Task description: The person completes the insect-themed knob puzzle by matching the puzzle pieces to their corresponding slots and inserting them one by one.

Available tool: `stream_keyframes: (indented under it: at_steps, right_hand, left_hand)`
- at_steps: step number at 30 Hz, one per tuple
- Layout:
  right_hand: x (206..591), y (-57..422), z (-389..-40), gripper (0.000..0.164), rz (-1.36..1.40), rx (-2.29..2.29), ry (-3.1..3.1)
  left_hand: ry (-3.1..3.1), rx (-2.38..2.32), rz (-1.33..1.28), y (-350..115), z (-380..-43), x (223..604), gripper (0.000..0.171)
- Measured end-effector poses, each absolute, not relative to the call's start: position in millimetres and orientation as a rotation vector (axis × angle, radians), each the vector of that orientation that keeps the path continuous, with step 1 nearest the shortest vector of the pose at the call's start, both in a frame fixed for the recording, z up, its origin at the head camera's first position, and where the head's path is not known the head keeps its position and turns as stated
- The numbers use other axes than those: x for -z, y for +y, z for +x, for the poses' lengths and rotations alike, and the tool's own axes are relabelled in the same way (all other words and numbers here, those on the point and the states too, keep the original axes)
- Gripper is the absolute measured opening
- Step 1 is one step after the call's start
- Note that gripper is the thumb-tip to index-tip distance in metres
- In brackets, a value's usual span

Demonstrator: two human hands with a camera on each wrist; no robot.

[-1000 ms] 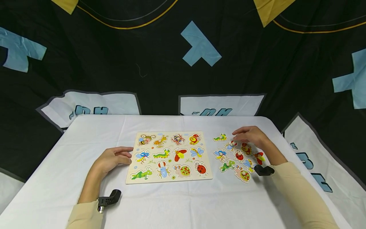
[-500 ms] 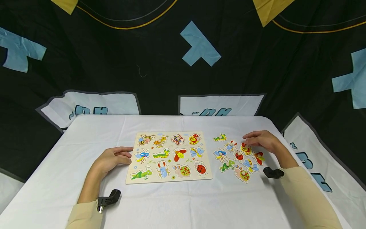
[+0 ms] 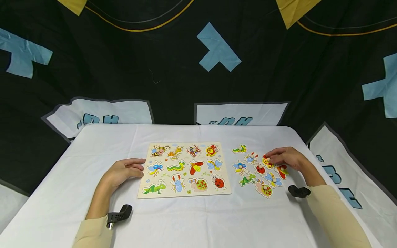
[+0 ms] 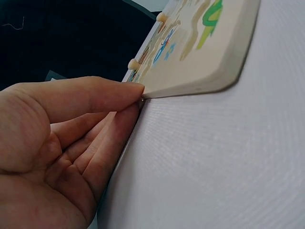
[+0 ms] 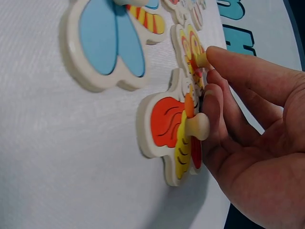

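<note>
Our right hand (image 3: 286,158) is hovering at the swirl-winged piece (image 3: 265,162), right of the board (image 3: 201,194).
Its fingertips (image 5: 214,53) are lying at the knob (image 5: 201,60); whether they are gripping, we cannot tell. Our left hand (image 3: 121,172), fingers relaxed, is touching the board's left edge, the board's long axis running between hand and piece.

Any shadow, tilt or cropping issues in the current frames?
Head view: soft shadow beside the right sleeve; left wrist view: steeply tilted, puzzle board cut off at the top; right wrist view: also tilted, shadow on the tablecloth below the red-winged piece.
</note>
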State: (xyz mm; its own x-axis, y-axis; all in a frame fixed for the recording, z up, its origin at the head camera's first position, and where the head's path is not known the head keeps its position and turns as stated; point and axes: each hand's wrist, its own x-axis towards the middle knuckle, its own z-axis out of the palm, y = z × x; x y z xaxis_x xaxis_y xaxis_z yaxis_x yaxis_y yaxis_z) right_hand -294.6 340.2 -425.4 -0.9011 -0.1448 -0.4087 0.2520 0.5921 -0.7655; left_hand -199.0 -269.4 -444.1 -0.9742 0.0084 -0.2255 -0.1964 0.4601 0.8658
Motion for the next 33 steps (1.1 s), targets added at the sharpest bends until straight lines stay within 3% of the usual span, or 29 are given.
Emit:
stream_keyframes:
  at_steps: [33]
  right_hand:
    - [428.8, 335.4, -295.9, 0.035, 0.098, 1.184, 2.438]
  left_hand:
    - [2.530, -1.504, -0.192, -268.7, -198.7, 442.7, 0.065]
